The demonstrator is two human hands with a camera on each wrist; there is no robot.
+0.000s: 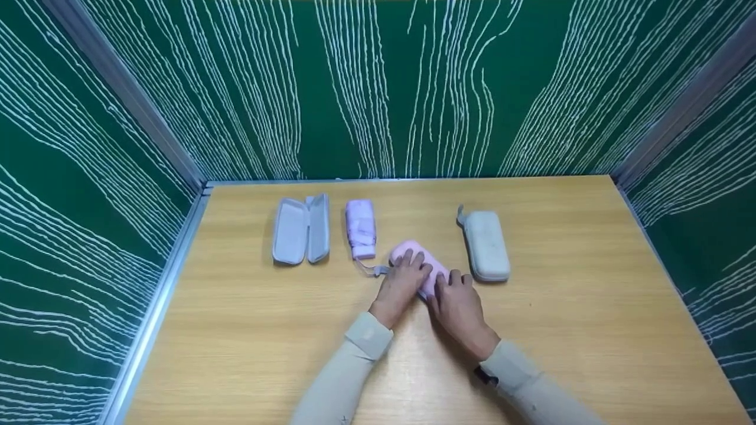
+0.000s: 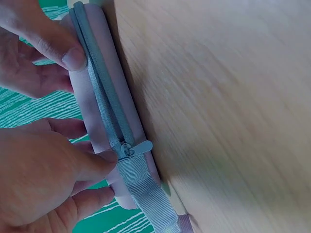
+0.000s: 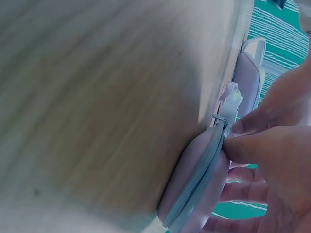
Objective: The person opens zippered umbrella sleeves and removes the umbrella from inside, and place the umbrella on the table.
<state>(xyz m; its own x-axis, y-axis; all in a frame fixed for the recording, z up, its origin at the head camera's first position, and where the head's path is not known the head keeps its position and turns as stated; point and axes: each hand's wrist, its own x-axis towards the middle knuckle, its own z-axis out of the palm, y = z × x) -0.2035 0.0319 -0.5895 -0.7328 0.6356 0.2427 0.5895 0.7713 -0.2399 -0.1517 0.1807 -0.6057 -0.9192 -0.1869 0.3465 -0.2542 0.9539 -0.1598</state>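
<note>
A pink zip case (image 1: 435, 270) lies on its broad side on the table, angled between both hands. My left hand (image 1: 403, 280) grips its far left end, fingers over the top. In the left wrist view, the left thumb (image 2: 99, 165) presses beside the metal zip pull (image 2: 141, 148). A grey ribbed strap (image 2: 146, 194) extends from that end. My right hand (image 1: 459, 307) holds the near right end, its thumb (image 2: 74, 58) on the side beside the zip (image 2: 104, 92). A dark line runs along the zip; I cannot tell whether its teeth are meshed.
Beyond the left hand lies a folded lilac umbrella (image 1: 361, 227) with a wrist cord. A pale grey case (image 1: 291, 230) stands open to its left. To the right is a closed off-white zip case (image 1: 488, 245). Green, white-streaked walls (image 1: 401, 88) enclose the table.
</note>
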